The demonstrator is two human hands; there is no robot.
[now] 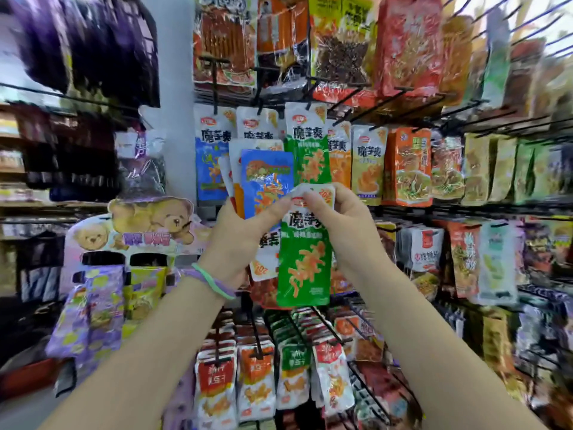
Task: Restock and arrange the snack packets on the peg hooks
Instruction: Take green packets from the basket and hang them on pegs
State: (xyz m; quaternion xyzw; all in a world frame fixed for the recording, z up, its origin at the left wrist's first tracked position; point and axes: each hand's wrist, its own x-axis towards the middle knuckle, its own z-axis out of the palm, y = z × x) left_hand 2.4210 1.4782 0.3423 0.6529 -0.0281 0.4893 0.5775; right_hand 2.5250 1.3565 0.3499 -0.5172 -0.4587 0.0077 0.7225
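My right hand (pixel 336 220) pinches the white top of a green snack packet (pixel 305 268) that hangs down in front of me. My left hand (pixel 238 240) grips a fanned bunch of packets, with a blue one (pixel 266 181) in front, and its fingertips also touch the green packet's top. Just behind, a matching green packet (pixel 307 144) hangs on a black peg hook (pixel 311 91) in a row of similar white-topped packets.
The wire rack holds rows of hanging snacks: large red and orange bags (pixel 409 45) above, small packets (pixel 257 380) on lower hooks below my arms, more bags to the right (pixel 496 259). A bear-printed cardboard display (pixel 136 231) with purple packets stands at the left.
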